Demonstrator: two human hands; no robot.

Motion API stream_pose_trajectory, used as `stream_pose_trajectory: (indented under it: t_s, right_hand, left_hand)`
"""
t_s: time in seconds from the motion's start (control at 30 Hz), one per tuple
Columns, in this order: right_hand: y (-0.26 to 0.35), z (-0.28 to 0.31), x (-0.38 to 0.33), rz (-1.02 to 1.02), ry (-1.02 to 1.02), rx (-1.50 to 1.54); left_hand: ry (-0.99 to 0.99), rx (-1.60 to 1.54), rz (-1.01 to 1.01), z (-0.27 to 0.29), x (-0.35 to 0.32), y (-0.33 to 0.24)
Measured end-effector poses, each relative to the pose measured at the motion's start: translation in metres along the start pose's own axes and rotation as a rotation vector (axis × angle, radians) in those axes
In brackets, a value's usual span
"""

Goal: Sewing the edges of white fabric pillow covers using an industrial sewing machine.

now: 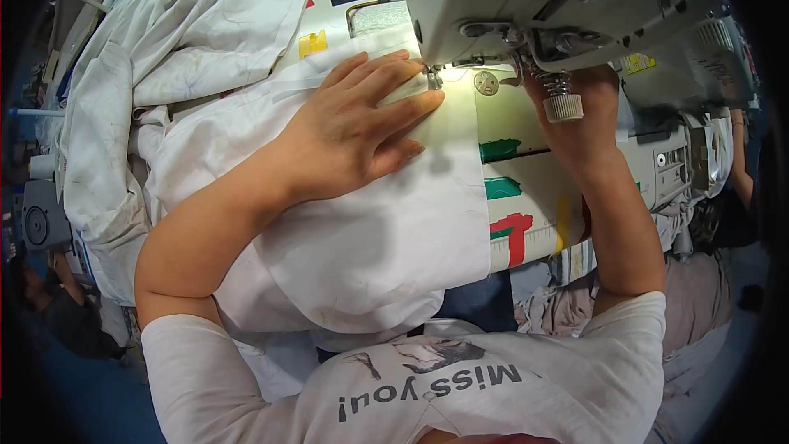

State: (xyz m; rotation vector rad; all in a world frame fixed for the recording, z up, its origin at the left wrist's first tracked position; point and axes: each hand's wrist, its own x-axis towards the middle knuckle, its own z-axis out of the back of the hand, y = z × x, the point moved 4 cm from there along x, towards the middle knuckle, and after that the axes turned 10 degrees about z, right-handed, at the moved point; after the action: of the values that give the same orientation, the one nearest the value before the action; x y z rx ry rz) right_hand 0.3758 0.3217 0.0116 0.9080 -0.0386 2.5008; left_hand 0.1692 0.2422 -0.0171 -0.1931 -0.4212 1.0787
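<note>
White fabric (386, 238) covers the left side of the machine bed and hangs down over my lap. Its straight right edge runs just right of the presser foot (434, 78) of a sewing machine (485, 0). My left hand (362, 119) lies flat on the cloth with fingers spread, the fingertips close beside the presser foot. Behind the machine's head and its ridged tension knob (564, 107), my right hand (579, 107) reaches up at the right; its fingers are hidden there. A lamp lights the needle area.
More white cloth (189, 25) is heaped at the left. Green tape (503, 187) and red tape (516, 234) mark the machine bed (534, 173). Beige cloth (699, 296) is piled at lower right. Other people are at the far left (70, 312) and far right (731, 189).
</note>
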Motion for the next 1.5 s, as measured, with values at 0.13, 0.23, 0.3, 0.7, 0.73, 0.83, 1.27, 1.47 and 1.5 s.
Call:
stream_pose_trajectory:
  t_s: [0.13, 0.23, 0.3, 0.7, 0.73, 0.83, 1.27, 1.47, 1.5]
  right_hand:
    - [0.007, 0.000, 0.007, 0.099, -0.223, 0.026]
    - [0.010, 0.000, 0.011, 0.119, -0.224, 0.012]
    - [0.004, -0.004, 0.010, 0.119, -0.215, 0.011]
    - [0.015, 0.017, -0.003, 0.009, -0.020, -0.029]
    - [0.017, 0.019, -0.007, -0.027, 0.022, -0.046]
    - [0.028, 0.021, -0.024, -0.094, 0.082, 0.040]
    - [0.162, 0.012, -0.163, -0.325, 0.144, 0.641]
    - [0.134, -0.050, -0.230, -0.901, 0.130, 0.917]
    - [0.126, -0.058, -0.229, -0.898, 0.072, 1.029]
  left_hand:
    - [0.003, 0.003, 0.008, 0.000, -0.004, -0.004]
    - [0.007, 0.012, -0.004, -0.001, -0.008, -0.006]
    - [0.027, 0.007, 0.000, -0.003, -0.008, -0.007]
    - [0.023, -0.003, -0.017, 0.002, -0.003, -0.004]
    - [0.024, 0.012, -0.017, 0.003, -0.001, -0.003]
    - [0.005, -0.004, -0.057, 0.006, 0.003, 0.005]
    - [0.081, 0.074, 0.300, 0.048, -0.103, -0.036]
    - [-0.160, 0.037, 0.700, 0.039, -0.193, -0.057]
    - [-0.220, 0.060, 0.771, 0.035, -0.204, -0.053]
